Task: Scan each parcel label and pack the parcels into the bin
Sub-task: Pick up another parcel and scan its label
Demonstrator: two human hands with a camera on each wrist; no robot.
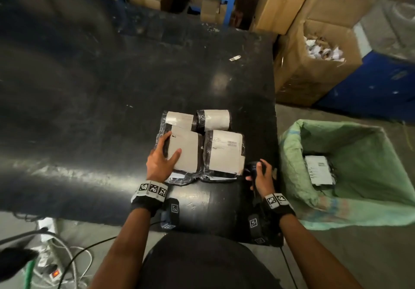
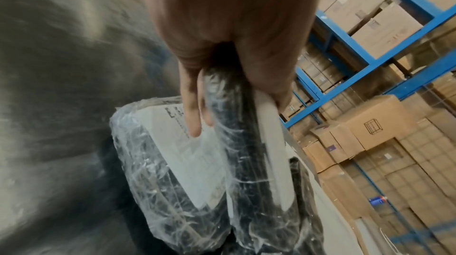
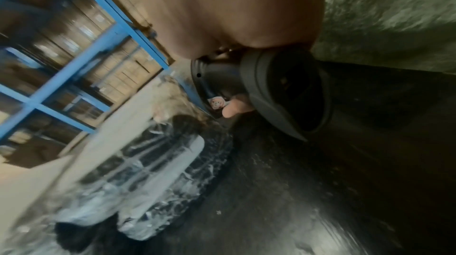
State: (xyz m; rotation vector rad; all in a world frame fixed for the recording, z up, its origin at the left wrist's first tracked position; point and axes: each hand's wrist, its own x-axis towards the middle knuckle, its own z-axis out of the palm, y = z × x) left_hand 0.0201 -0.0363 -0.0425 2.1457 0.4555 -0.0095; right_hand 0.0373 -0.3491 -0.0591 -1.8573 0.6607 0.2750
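Four parcels lie clustered on the black table [image 1: 89,86], all black bundles in crinkled clear film with pale paper labels. Left hand [image 1: 160,160] grips the near-left parcel [image 1: 186,151]: thumb across the label face, fingers wrapped round its left edge. Left wrist view shows that parcel [image 2: 237,142] tipped up on edge in the grasp, one finger lying on the label of the far-left parcel [image 2: 172,154] beneath it. Film glossy, wrinkled, catching white highlights.

Near-right parcel [image 1: 224,154] lies flat just beside, label up, barcode readable as a small block. Far-right parcel [image 1: 213,120] is shorter, roll-shaped, touching the far-left parcel [image 1: 177,119].

Right hand [image 1: 261,177] is closed round a black handheld scanner [image 1: 252,169] at the table's right edge, just near of the near-right parcel. Right wrist view: scanner [image 3: 283,91] with smooth matte plastic head, one fingertip showing beside a small sticker on it.

Bin [image 1: 292,154] stands right of the table, lined with a green woven sack; one labelled parcel [image 1: 318,169] lies inside.

Tabletop scuffed, dull sheen. Open cardboard box [image 1: 303,75] of paper scraps far right.
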